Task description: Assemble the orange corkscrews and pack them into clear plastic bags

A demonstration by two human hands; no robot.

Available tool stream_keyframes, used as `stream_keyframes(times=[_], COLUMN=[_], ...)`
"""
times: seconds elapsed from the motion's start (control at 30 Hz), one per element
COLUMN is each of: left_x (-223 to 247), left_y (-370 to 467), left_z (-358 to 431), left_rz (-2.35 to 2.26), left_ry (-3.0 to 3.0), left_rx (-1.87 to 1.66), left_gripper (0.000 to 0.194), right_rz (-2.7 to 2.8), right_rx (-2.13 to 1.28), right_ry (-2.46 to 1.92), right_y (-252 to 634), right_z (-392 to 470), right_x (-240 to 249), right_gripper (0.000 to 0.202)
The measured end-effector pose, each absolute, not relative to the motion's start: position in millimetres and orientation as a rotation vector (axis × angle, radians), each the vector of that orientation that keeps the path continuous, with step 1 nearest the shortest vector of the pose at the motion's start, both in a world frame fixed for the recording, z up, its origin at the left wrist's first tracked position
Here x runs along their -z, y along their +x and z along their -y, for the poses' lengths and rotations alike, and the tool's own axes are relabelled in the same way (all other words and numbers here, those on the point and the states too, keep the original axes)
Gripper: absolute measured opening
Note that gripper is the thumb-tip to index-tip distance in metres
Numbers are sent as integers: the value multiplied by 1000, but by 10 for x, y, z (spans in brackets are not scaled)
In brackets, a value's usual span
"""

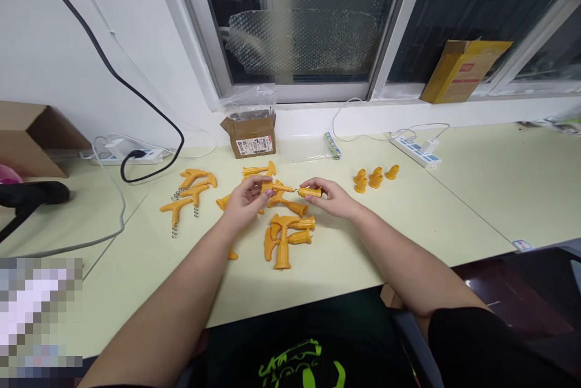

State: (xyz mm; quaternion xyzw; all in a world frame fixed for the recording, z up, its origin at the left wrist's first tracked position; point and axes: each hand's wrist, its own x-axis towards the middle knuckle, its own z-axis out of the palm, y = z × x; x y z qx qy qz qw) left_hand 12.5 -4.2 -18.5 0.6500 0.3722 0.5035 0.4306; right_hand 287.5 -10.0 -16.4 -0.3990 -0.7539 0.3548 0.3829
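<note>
Near the middle of the table, my left hand [247, 203] is closed on the handle of an orange corkscrew [282, 188], whose metal tip points right. Facing it, my right hand [332, 197] pinches an orange sleeve [309, 192], its end at the screw's tip. Below and around both hands lie several corkscrews with sleeves on, one of them an upright T-shaped piece [282, 246]. To the left are several handles with bare metal spirals [175, 212]. Several loose orange sleeves [376, 177] stand together at the right.
A small open cardboard box [254, 137] stands by the wall, beside a clear plastic bag [304, 149]. Power strips [415, 151] [129, 152] with cables lie along the back. A black cable hangs at left, near a larger box [34, 140]. A yellow carton [465, 71] leans on the window.
</note>
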Motion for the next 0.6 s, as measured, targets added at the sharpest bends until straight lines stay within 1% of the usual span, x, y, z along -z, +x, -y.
stream_keyframes(times=[0.2, 0.33, 0.47, 0.53, 0.6], left_x=[94, -5, -79, -77, -54], left_y=[6, -166, -451, -631, -811], left_z=[-52, -142, -246, -281, -295], left_rz=[-899, -948, -1242, -1459, -1744], left_ry=[1440, 1217, 907, 894, 1027], left_rx=[-1518, -1622, -1699, -1634, -1481], left_gripper=[35, 41, 46, 45, 43], right_rz=[1918, 1880, 1833, 1806, 1774], right_rx=[-697, -569, -463, -416, -367], right_ry=[-1208, -1447, -1692, -1820, -1952], right_y=[3044, 3244, 3448, 3525, 3577], right_z=[1, -87, -170, -202, -227], right_x=[167, 194, 232, 243, 244], right_gripper=[25, 26, 28, 25, 22])
